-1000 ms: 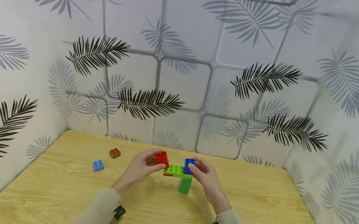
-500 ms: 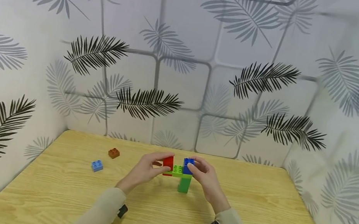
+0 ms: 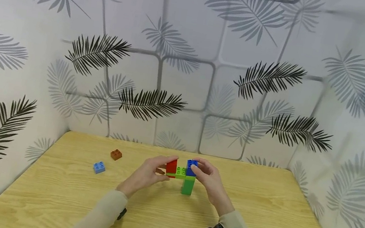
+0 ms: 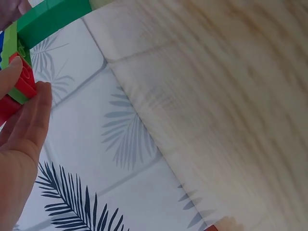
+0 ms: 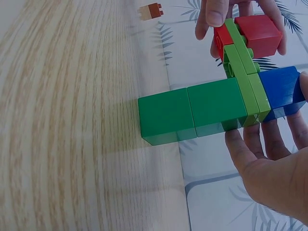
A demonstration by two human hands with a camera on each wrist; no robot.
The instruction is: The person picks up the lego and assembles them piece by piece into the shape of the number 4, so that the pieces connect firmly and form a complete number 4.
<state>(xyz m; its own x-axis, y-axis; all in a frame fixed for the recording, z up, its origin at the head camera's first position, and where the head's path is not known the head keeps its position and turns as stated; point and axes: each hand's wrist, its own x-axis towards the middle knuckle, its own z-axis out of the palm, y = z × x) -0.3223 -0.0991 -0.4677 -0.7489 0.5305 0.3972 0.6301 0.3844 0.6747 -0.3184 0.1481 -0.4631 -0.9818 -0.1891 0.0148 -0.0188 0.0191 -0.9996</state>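
Observation:
A toy brick structure stands on the table: a column of two green bricks (image 5: 166, 115), lime green plates (image 5: 246, 89) reaching left from its top, and a blue brick (image 3: 191, 168) above the column. A red brick (image 3: 171, 166) sits on the left end of the lime plates, with a smaller red piece (image 5: 221, 39) under that end. My left hand (image 3: 145, 174) grips this end, fingers at the red brick and thumb at the piece below. My right hand (image 3: 213, 185) holds the blue brick between thumb and fingers, with some fingertips behind the column.
On the wooden table (image 3: 165, 223), a light blue brick (image 3: 99, 167) and a brown brick (image 3: 116, 154) lie to the left of the structure. A wall (image 3: 180, 129) with a leaf pattern rises behind the table's far edge.
My left hand has moved right and set the tilted red brick level onto the left end of the lime plates. Its thumb has dropped to the underside. My right hand stays on the blue brick.

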